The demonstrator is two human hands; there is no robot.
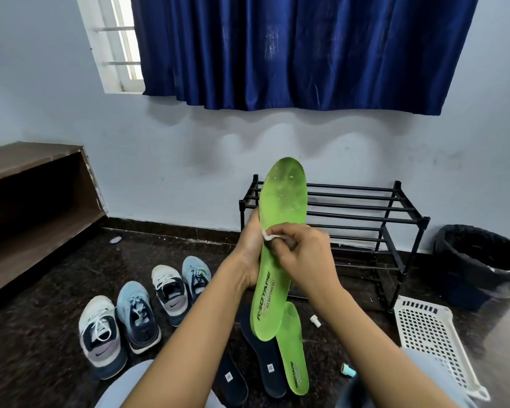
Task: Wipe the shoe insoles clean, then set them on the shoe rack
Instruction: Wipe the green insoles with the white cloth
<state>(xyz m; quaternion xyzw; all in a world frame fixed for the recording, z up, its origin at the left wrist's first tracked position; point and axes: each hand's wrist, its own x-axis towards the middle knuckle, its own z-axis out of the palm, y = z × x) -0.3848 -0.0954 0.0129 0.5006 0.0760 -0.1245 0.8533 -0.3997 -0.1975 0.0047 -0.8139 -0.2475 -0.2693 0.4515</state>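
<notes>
A green insole (280, 219) stands upright in front of me, toe end up. My left hand (249, 254) grips it from behind at its left edge. My right hand (304, 254) pinches a small white wipe (268, 236) and presses it against the insole's middle. On the floor below lie a second green insole (295, 354) and two dark blue insoles (262, 354) (233, 378). The black metal shoe rack (365, 219) stands behind against the wall, its bars bare.
Several sneakers (136, 316) sit in a row on the dark floor at the left. A white plastic basket (430, 334) and a black-lined bin (480, 260) are at the right. A small teal-capped bottle (347, 371) and a white cap (315, 320) lie on the floor. A wooden shelf (33, 207) is far left.
</notes>
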